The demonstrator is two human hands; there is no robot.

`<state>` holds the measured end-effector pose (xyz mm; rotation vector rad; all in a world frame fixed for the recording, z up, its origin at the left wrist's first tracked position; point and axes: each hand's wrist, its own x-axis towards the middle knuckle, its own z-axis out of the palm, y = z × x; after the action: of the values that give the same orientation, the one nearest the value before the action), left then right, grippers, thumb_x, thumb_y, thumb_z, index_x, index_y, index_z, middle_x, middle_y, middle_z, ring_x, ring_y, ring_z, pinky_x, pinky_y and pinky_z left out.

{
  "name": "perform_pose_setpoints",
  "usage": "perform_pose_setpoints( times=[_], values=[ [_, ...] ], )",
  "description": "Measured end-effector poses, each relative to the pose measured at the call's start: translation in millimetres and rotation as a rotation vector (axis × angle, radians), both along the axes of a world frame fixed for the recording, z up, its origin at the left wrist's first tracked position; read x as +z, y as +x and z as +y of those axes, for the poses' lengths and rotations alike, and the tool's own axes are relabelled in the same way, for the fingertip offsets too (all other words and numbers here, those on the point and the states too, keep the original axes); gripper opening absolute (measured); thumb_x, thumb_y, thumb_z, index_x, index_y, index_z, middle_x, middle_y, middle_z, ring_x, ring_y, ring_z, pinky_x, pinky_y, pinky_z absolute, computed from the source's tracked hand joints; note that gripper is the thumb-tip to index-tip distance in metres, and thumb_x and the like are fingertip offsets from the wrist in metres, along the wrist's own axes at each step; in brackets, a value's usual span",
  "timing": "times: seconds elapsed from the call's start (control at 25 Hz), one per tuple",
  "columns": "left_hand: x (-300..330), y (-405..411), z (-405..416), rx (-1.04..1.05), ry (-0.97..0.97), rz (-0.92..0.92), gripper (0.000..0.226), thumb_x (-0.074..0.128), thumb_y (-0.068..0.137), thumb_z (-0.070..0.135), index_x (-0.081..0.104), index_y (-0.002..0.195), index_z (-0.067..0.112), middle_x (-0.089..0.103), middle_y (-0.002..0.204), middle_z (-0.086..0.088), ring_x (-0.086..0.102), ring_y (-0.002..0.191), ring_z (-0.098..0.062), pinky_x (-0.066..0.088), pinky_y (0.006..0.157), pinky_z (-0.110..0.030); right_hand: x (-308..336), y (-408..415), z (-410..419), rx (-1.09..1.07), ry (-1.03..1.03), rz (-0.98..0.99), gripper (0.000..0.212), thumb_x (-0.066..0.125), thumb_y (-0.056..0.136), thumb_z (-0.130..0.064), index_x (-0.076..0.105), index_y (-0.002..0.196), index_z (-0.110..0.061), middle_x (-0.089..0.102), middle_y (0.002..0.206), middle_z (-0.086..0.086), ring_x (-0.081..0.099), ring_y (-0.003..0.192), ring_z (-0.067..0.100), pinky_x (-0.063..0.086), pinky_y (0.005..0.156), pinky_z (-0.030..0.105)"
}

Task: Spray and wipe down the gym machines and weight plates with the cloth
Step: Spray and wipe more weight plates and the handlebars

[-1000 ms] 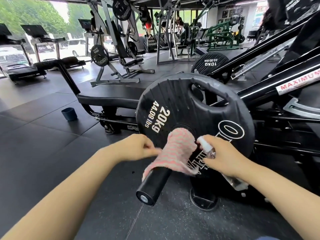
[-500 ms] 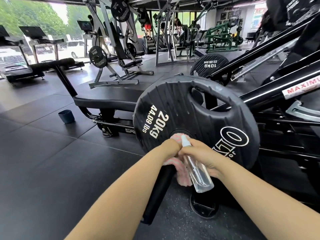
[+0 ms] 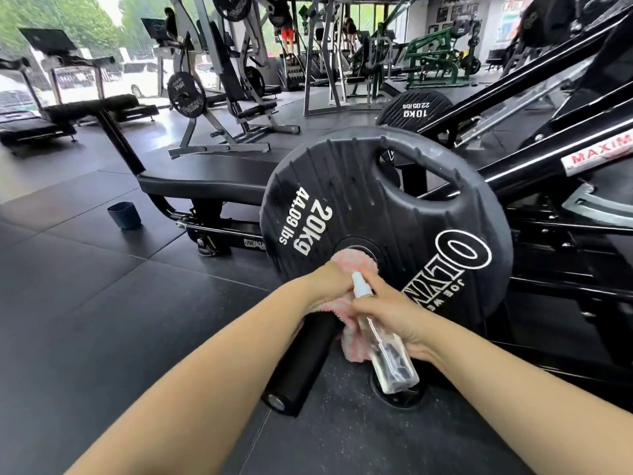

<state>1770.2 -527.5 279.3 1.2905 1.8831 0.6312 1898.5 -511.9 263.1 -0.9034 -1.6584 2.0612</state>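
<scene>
left hand (image 3: 329,282): grips pink cloth (image 3: 354,260) on bar sleeve (image 3: 301,358) at 20kg plate (image 3: 387,207) hub | right hand (image 3: 394,313): holds spray bottle (image 3: 383,344)

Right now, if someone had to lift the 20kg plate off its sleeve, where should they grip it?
Probably by the oval cutout near the rim of the 20kg plate, at its upper right. Come from above and hook the fingers through the hole; the rest of the face is broad and only ribbed, giving little to hold.
</scene>
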Motion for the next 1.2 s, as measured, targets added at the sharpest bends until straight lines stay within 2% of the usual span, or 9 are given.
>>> perform_pose_setpoints(
  times=[0.08,0.16,0.32,0.4,0.56,0.72,0.92,1.04,1.2],
  values=[
    [-4,-2,-23,-0.047,0.045,-0.002,0.030,0.050,0.093,0.031,0.056,0.113,0.008,0.060,0.094,0.003,0.054,0.081,-0.005,0.042,0.064,-0.009,-6,11,-22,0.090,0.034,-0.045,0.084,0.059,0.076,-0.002,0.025,0.145,-0.034,0.060,0.093,0.006,0.057,0.074,0.014,0.049,0.063,0.022],
    [-21,-8,-54,-0.078,0.048,0.064,0.073,0.053,0.088,0.043,0.019,0.147,0.018,0.050,0.130,0.001,0.052,0.112,-0.012,0.039,0.088,-0.019,-10,19,-42,0.170,0.081,-0.085,0.097,0.062,0.068,-0.008,0.015,0.148,-0.036,0.058,0.088,-0.001,0.054,0.073,0.006,0.045,0.065,0.012],
    [-39,-20,-62,-0.144,0.122,0.170,0.100,0.055,0.067,0.057,0.006,0.150,0.032,0.007,0.157,0.000,0.015,0.143,-0.017,0.021,0.116,-0.037,-4,16,-36,0.171,0.050,-0.001,0.078,0.063,0.072,-0.003,0.039,0.141,-0.032,0.057,0.080,0.001,0.052,0.063,0.004,0.043,0.061,0.018],
    [-34,-19,-52,-0.196,0.111,0.149,0.096,0.059,0.070,0.049,0.008,0.150,0.033,0.002,0.157,-0.002,0.008,0.144,-0.017,0.016,0.117,-0.035,-5,12,-25,0.183,0.045,0.024,0.072,0.063,0.064,-0.008,0.049,0.132,-0.030,0.063,0.087,0.000,0.057,0.074,0.007,0.044,0.067,0.022],
    [-27,-17,-15,-0.202,0.100,0.148,0.094,0.056,0.060,0.048,0.024,0.146,0.028,0.022,0.151,-0.011,0.033,0.134,-0.024,0.031,0.110,-0.037,-10,3,0,0.116,0.083,0.036,0.053,0.061,0.064,-0.005,0.052,0.112,-0.025,0.062,0.085,-0.002,0.058,0.079,0.010,0.045,0.069,0.021],
    [-23,-13,17,-0.147,0.098,0.084,0.076,0.056,0.075,0.028,0.029,0.145,0.016,0.036,0.146,-0.010,0.032,0.136,-0.025,0.027,0.112,-0.033,-5,-10,26,-0.032,0.049,0.026,0.039,0.049,0.081,0.010,0.053,0.106,-0.020,0.053,0.075,0.009,0.054,0.056,0.012,0.044,0.048,0.021],
    [-16,-10,23,-0.113,0.120,0.003,0.064,0.052,0.090,0.010,0.023,0.147,0.018,0.039,0.140,-0.003,0.038,0.123,-0.013,0.026,0.088,-0.010,-9,-16,25,-0.117,-0.076,0.147,0.063,0.043,0.085,0.009,0.043,0.134,-0.030,0.055,0.071,0.011,0.054,0.048,0.013,0.046,0.043,0.022],
    [-13,-9,-2,-0.081,0.080,-0.055,0.079,0.052,0.088,0.002,0.009,0.151,0.025,0.032,0.150,-0.005,0.041,0.129,-0.020,0.034,0.095,-0.020,-12,-12,4,-0.069,-0.073,0.110,0.073,0.049,0.083,0.006,0.034,0.141,-0.035,0.062,0.081,0.013,0.058,0.057,0.016,0.049,0.049,0.025],
    [-15,-15,-67,-0.054,0.052,-0.177,0.091,0.067,0.082,0.032,0.006,0.150,0.033,0.029,0.152,0.005,0.039,0.132,-0.012,0.032,0.109,-0.028,-15,5,-40,0.127,0.092,-0.045,0.095,0.063,0.065,-0.010,0.024,0.146,-0.040,0.060,0.122,0.009,0.062,0.095,0.018,0.050,0.077,0.028]
  ],
)
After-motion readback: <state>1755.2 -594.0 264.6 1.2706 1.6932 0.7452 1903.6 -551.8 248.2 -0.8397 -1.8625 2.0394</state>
